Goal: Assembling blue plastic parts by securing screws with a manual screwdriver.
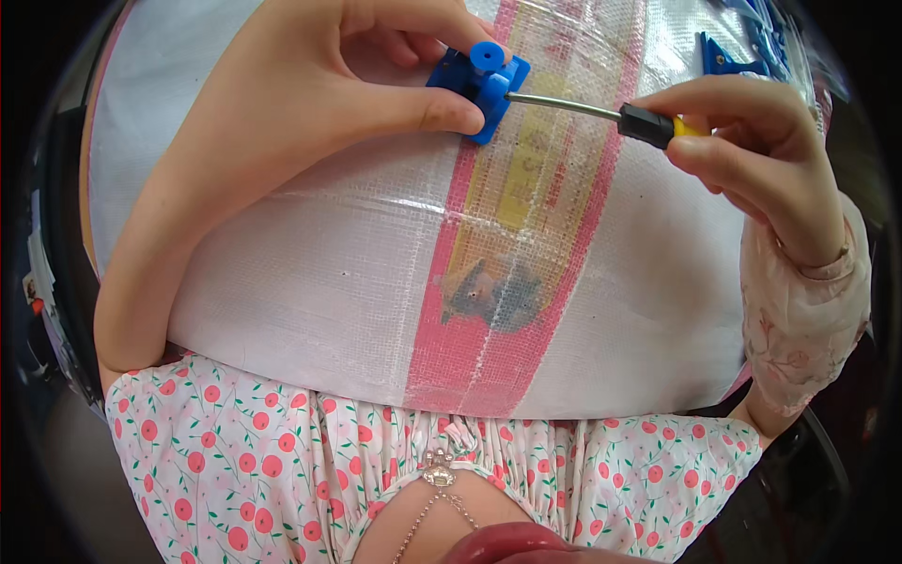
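Work surface: white woven sheet (pixel 319 282) with pink bands and a printed panel, spanning the view beneath everything else.

Left hand (pixel 319 85): grasping; thumb on the near side of the blue plastic piece, fingers curled at its far side, partly hidden.

Blue plastic piece (pixel 493 92): one, at upper centre over the sheet; flat base, raised middle, round knob with a central hole. Knob and base are together.

Screwdriver (pixel 641 125): one; metal shaft, black and yellow handle. Tip meets the right side of the piece's raised middle.

Right hand (pixel 785 141): closed around the handle, thumb and forefinger foremost.

Other blue parts (pixel 728 62): several, upper right corner, beyond the right hand, apart from the piece; exact count unclear.

Progress, as judged: screwdriver work is under way, probably on a fastener, though none is visible. The piece looks largely formed; how much turning remains cannot be told, nor whether the corner parts are finished.
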A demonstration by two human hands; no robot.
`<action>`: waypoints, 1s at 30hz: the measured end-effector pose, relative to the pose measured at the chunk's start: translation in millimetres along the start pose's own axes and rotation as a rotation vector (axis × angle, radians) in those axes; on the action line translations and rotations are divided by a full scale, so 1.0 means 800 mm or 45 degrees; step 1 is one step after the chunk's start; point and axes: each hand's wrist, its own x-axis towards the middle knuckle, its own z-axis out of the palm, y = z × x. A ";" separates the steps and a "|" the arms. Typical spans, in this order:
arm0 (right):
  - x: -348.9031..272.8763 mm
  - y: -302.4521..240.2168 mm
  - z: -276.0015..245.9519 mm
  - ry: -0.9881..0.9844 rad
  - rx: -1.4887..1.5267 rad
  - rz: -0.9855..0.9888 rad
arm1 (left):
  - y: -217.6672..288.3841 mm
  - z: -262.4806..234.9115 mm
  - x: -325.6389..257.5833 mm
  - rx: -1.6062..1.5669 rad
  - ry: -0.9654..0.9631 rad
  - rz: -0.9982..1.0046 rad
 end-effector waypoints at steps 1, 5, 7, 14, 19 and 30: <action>-0.004 0.000 0.006 0.019 0.103 0.060 | 0.000 0.002 -0.001 0.016 0.013 0.026; -0.002 -0.032 0.055 0.175 0.248 0.142 | -0.013 -0.016 -0.032 0.057 0.083 0.086; 0.003 -0.051 0.068 0.186 -0.043 -0.104 | -0.021 0.005 -0.058 -0.051 0.162 0.063; 0.005 -0.069 0.108 0.405 -0.848 -0.399 | -0.023 -0.007 -0.038 0.051 0.144 0.080; 0.000 -0.022 0.072 0.386 -0.580 -0.450 | -0.014 0.001 -0.007 0.127 0.082 0.076; -0.002 -0.024 0.070 0.120 0.630 0.311 | -0.015 0.006 -0.009 0.108 0.152 0.087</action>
